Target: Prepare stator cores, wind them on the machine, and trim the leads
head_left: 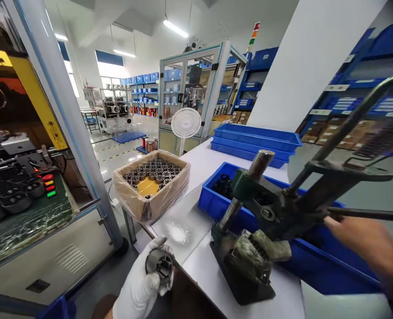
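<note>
My left hand (137,278), in a white glove, is closed around a grey ring-shaped metal core with inner slots, like a motor stator (159,266). It is held in front of the table's near edge, slot openings facing up towards me. My right hand (359,235), bare and smeared by motion, is at the right, beside the press's bar and over the long blue bin (329,266). Its fingertips are hidden behind the press, so I cannot tell what they touch. Between my hands stands a dark green hand press (269,208) with a wrapped fixture (253,252) on its base.
A plastic-wrapped carton (133,199) with several similar cores stands left on the white table (196,164). Another blue bin (210,201) holds black parts. Stacked blue trays (256,137) and a white fan (186,123) are behind. A machine frame (70,115) rises at the left.
</note>
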The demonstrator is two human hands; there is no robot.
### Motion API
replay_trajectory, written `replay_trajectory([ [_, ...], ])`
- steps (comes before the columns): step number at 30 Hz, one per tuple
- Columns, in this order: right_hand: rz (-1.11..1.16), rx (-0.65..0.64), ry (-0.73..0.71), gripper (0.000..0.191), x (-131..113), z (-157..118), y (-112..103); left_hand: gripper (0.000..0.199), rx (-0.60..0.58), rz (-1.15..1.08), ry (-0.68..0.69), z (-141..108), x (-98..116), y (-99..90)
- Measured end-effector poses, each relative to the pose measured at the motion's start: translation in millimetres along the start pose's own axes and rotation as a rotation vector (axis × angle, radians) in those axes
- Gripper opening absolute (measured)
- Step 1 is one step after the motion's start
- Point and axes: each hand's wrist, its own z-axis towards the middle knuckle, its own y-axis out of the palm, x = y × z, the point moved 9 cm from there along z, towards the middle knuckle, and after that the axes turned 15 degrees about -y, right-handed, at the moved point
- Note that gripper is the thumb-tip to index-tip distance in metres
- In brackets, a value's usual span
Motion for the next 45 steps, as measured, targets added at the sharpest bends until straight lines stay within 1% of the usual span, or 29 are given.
replay_trajectory([
  [1, -0.014, 0.04, 0.038, 0.051, 2, -19, -18, 0.082, -0.047, -0.028, -0.004, -1, 1, 5.6],
  [2, -0.02, 0.102, 0.06, 0.044, -6, -42, -38, 0.078, -0.084, -0.036, -0.009, -2, 1, 10.8],
  [3, 0.028, 0.214, -0.003, 0.037, -29, -65, -61, 0.076, -0.113, -0.034, -0.016, -2, 0, 15.3],
  [4, 0.108, 0.295, -0.127, 0.032, -65, -88, -80, 0.075, -0.134, -0.021, -0.019, -2, -1, 19.2],
  [5, 0.184, 0.291, -0.296, 0.023, -111, -108, -89, 0.076, -0.145, 0.002, -0.019, -1, -3, 22.2],
  [6, 0.294, 0.207, -0.49, 0.012, -163, -127, -89, 0.078, -0.143, 0.04, -0.009, 0, -4, 24.2],
  [7, 0.433, 0.128, -0.603, 0.01, -208, -143, -86, 0.081, -0.132, 0.089, -0.001, 1, -6, 25.8],
  [8, 0.56, 0.088, -0.676, 0.013, -247, -155, -83, 0.085, -0.12, 0.141, -0.002, 2, -9, 27.1],
  [9, 0.653, 0.104, -0.733, 0.017, -277, -164, -82, 0.089, -0.114, 0.187, -0.011, 1, -12, 28.6],
  [10, 0.722, 0.133, -0.786, 0.017, -300, -171, -82, 0.094, -0.113, 0.22, -0.03, -1, -16, 30.0],
  [11, 0.784, 0.153, -0.824, 0.018, -316, -176, -80, 0.097, -0.118, 0.236, -0.056, -3, -19, 31.3],
  [12, 0.835, 0.153, -0.86, 0.019, -327, -180, -78, 0.099, -0.123, 0.233, -0.081, -7, -21, 32.1],
  [14, 0.923, 0.089, -0.924, 0.018, -336, -187, -72, 0.096, -0.085, 0.235, -0.094, -17, -20, 30.0],
  [16, 0.965, 0.006, -0.973, 0.021, -338, -193, -69, 0.085, -0.007, 0.264, -0.059, -25, -14, 25.9],
  [18, 0.96, -0.013, -0.988, 0.024, -333, -194, -69, 0.077, 0.051, 0.287, -0.022, -31, -7, 24.7],
  [19, 0.948, -0.013, -0.992, 0.024, -332, -195, -70, 0.076, 0.06, 0.283, -0.012, -32, -5, 25.5],
  [25, 0.947, -0.005, -1.028, 0.02, -329, -192, -75, 0.079, 0.068, 0.234, -0.054, -27, -8, 30.8],
  [30, 0.949, -0.017, -1.046, 0.03, -328, -188, -78, 0.09, 0.032, 0.237, -0.064, -24, -6, 36.2],
  [36, 0.931, -0.048, -1.051, 0.036, -328, -192, -75, 0.097, 0.098, 0.254, -0.088, -26, -7, 30.7],
  [41, 0.95, -0.063, -1.014, 0.039, -327, -194, -70, 0.093, 0.089, 0.24, -0.05, -24, -4, 30.9],
  [45, 0.957, -0.087, -0.986, 0.039, -326, -193, -66, 0.091, 0.057, 0.224, -0.085, -21, -10, 29.2],
])
